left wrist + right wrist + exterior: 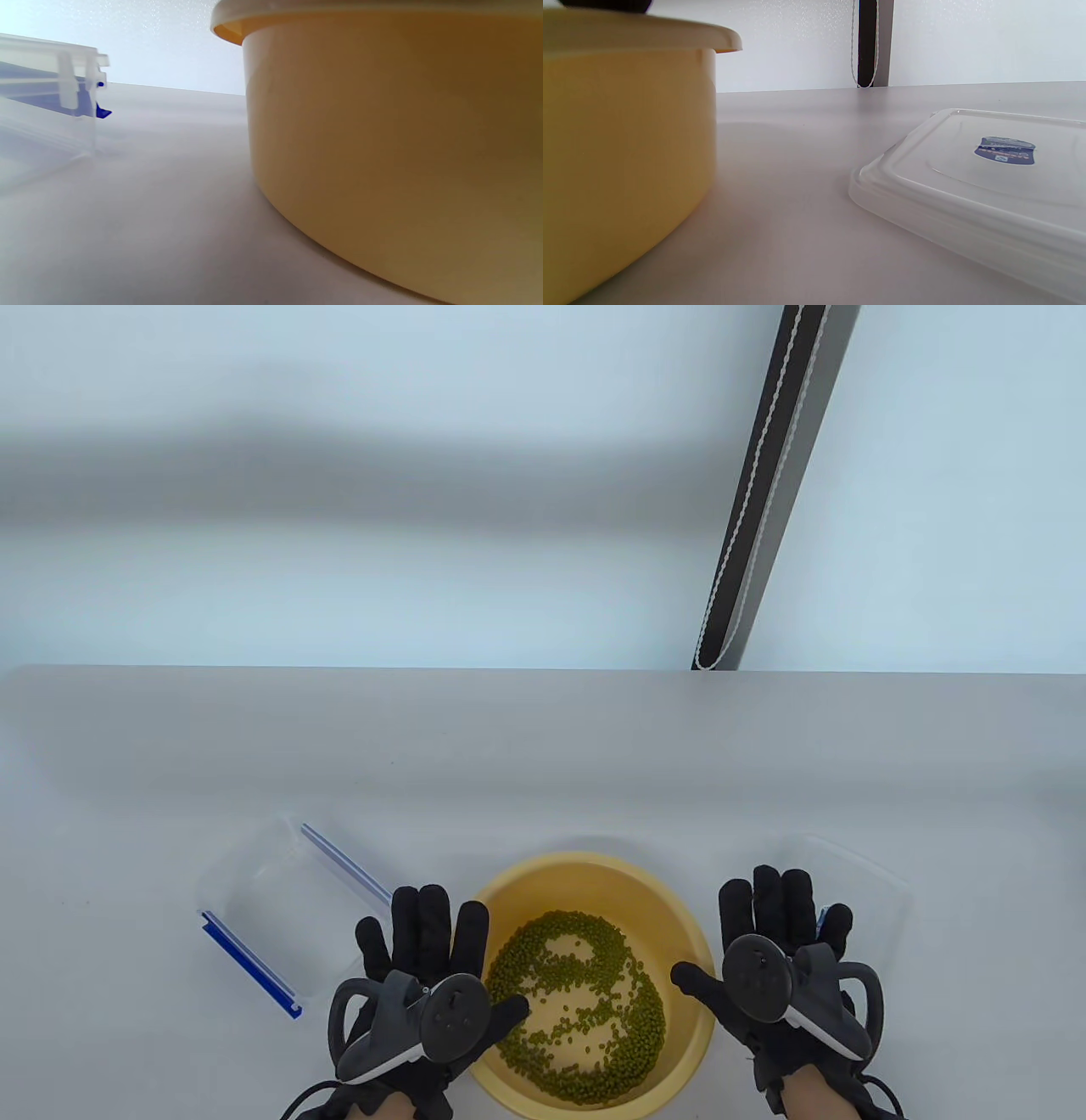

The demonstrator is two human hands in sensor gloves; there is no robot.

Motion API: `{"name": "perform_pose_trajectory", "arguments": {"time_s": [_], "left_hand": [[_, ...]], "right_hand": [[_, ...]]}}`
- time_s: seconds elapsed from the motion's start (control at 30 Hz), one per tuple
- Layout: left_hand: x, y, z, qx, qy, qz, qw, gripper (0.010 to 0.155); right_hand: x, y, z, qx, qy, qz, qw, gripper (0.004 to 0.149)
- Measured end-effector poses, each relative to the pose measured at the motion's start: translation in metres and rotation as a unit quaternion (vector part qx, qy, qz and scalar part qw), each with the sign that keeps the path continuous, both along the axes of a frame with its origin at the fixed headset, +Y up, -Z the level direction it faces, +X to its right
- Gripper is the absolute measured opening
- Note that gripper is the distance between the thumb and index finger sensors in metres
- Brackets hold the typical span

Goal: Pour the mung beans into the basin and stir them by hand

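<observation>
Table view: a yellow basin (679, 916) sits at the bottom centre of the frame, and the mung beans (632, 1027) lie inside it in a loose ring with bare yellow patches among them. The left hand (424, 976) lies flat at the basin's left side, fingers straight and holding nothing, its thumb reaching over the rim. The right hand (785, 959) lies flat at the basin's right side, fingers also straight and empty, its thumb at the rim. To the left of the left hand stands a clear plastic container (254, 899) with blue clips, empty of beans. At the lower right, partly under the right hand's fingers, lies the clear lid (865, 882). Near the top right, a dark strip with a beaded cord (755, 492) runs down the wall behind the white table (543, 763).
</observation>
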State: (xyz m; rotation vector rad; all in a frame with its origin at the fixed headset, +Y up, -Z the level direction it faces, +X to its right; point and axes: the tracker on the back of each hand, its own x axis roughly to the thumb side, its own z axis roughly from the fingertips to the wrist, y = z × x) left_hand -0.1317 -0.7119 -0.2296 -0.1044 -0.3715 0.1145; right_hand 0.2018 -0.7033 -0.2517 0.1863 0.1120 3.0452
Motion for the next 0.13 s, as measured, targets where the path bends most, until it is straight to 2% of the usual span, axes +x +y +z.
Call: {"name": "perform_pose_trajectory", "arguments": {"time_s": [0.13], "left_hand": [[-0.0001,0.0,-0.0001,0.0,-0.001,0.003,1.0,0.099]], "right_hand": [[-0.0004,-0.0006,0.0,-0.007,-0.001,0.003,1.0,0.096]]}}
